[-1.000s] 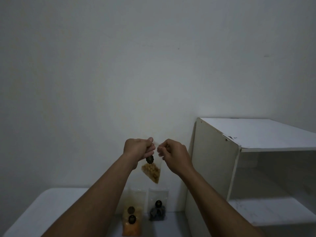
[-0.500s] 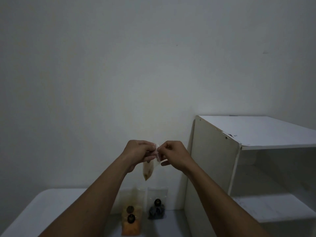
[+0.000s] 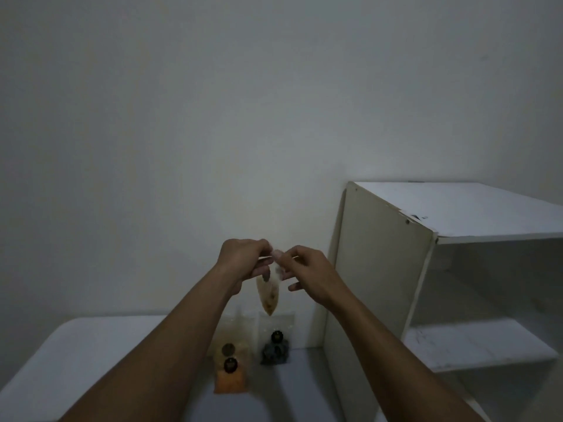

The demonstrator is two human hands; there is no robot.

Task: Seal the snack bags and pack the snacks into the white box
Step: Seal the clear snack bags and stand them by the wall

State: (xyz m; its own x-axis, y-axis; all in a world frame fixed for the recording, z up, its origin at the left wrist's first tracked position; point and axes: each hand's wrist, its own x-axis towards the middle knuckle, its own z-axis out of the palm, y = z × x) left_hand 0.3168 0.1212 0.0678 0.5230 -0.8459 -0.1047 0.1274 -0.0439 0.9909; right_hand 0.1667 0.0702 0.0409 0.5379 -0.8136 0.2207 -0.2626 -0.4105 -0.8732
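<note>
both hands' grip (image 3: 275,258): limp clear snack bag (image 3: 268,295).

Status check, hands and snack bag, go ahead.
Left hand and right hand both pinch top of snack bag, held in air. Two bags wait on table. Nothing in the way.

A clear bag (image 3: 268,292) is showing golden-tan snack. An orange-filled bag (image 3: 229,371) and a dark grey-filled bag (image 3: 275,345), both black-dotted, are lying on a pale grey table (image 3: 91,354) beside the white box (image 3: 457,269).
</note>
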